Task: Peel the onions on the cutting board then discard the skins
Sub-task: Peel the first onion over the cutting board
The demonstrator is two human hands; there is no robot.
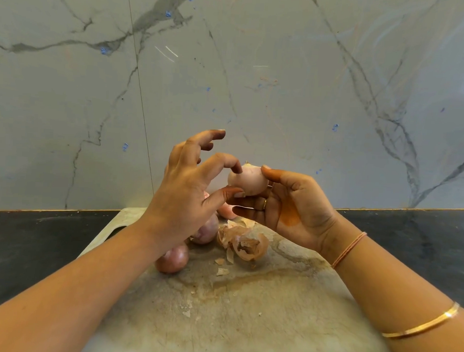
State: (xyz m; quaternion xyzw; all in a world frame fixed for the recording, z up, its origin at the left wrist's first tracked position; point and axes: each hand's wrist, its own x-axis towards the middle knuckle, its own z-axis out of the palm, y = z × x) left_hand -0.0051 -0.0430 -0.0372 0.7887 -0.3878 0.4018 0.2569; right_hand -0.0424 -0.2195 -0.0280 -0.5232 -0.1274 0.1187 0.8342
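The right hand [290, 205] grips a pale onion [248, 180]. The left hand [182, 189] pinches it with thumb and forefinger. Loose skins [246, 244] lie on the cutting board [273, 310].

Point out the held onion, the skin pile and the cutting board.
held onion [248, 179]: head view, its pale peeled side.
skin pile [250, 247]: head view, the large curled husk.
cutting board [246, 309]: head view, its bare stained middle.

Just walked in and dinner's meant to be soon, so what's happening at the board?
A person is peeling onions. The right hand holds a pale onion above the board, while the left hand picks at it with thumb and forefinger. Below the left hand, other onions lie on the board, at least two with purple skin on. Loose skins sit beside them, not yet discarded.
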